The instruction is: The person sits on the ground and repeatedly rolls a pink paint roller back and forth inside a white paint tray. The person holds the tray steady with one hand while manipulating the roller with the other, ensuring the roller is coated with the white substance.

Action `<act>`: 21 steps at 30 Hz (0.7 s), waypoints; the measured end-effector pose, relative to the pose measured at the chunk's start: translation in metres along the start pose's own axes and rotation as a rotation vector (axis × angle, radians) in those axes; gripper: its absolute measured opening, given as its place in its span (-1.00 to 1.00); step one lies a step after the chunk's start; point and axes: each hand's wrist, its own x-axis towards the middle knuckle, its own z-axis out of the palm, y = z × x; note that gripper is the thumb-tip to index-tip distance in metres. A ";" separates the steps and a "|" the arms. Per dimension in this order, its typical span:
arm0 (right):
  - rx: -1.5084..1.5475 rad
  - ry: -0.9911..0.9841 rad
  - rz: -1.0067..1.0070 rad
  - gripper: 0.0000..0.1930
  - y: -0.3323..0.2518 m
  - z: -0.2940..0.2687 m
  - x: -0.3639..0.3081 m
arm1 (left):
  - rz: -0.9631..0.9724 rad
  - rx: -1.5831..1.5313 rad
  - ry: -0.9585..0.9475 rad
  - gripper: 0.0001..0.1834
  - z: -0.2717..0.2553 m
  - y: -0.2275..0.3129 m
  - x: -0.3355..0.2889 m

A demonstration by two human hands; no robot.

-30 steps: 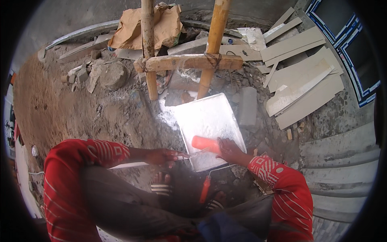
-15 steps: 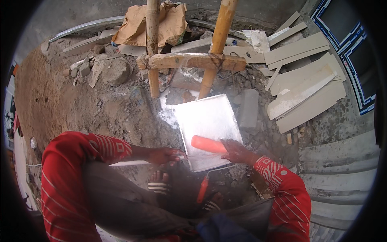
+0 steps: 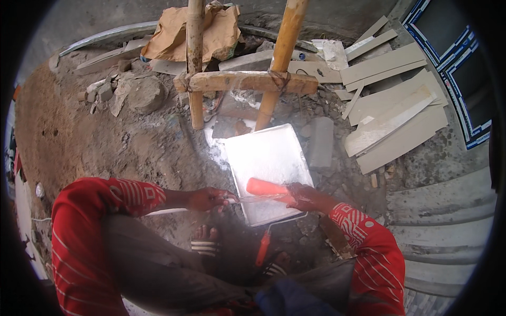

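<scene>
My right hand (image 3: 303, 197) is closed round one end of an orange roller sleeve (image 3: 266, 188), holding it over the lower part of a white paint tray (image 3: 263, 145). My left hand (image 3: 211, 199) pinches the end of a thin, see-through strip (image 3: 250, 199) that looks like plastic film. This strip stretches across the tray's near part toward the sleeve and my right hand. On the ground below the tray lies a roller frame with an orange handle (image 3: 262, 248), its bent wire by the tray's near edge.
Beyond the tray stand wooden poles joined by a crossbar (image 3: 247, 82). Brown paper (image 3: 221, 34) lies behind them. Cut boards (image 3: 395, 116) are piled at the right, above corrugated sheets (image 3: 437, 210). A grey block (image 3: 322, 142) sits beside the tray; rubble (image 3: 139, 95) lies at the left.
My left hand has drawn its fingers together and moved slightly left and up. The see-through strip now shows stretched between my hands. My right hand has wrapped further round the sleeve.
</scene>
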 end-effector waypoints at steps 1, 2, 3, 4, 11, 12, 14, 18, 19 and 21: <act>-0.021 0.051 -0.018 -0.17 -0.007 0.004 0.007 | 0.001 0.014 0.002 -0.53 -0.001 -0.002 0.002; -0.022 0.034 0.008 -0.17 -0.013 0.008 0.011 | 0.011 -0.010 -0.006 -0.53 0.001 -0.005 0.002; -0.026 0.023 0.031 -0.18 -0.021 0.007 0.017 | 0.020 -0.029 -0.009 -0.53 0.003 -0.008 0.000; -0.041 0.017 0.043 -0.18 -0.023 0.001 0.023 | 0.034 -0.046 0.003 -0.52 0.001 -0.004 -0.003; 0.373 -0.101 0.166 -0.44 0.009 -0.022 0.009 | 0.068 0.010 0.052 -0.53 -0.012 -0.032 -0.001; 0.406 -0.096 0.155 -0.48 0.017 -0.024 0.002 | 0.072 0.043 0.054 -0.53 -0.015 -0.031 -0.004; 0.408 0.001 0.158 -0.59 0.034 -0.015 -0.001 | 0.079 0.109 0.059 -0.54 -0.020 -0.029 -0.010; 0.473 -0.035 0.247 -0.56 0.058 -0.029 -0.013 | 0.041 -0.060 0.055 -0.53 -0.022 -0.030 -0.011; 0.489 -0.047 0.280 -0.55 0.058 -0.032 -0.012 | 0.024 -0.163 0.042 -0.53 -0.023 -0.033 -0.011; 0.490 -0.029 0.264 -0.53 0.054 -0.037 -0.011 | 0.015 -0.192 0.045 -0.52 -0.021 -0.031 -0.012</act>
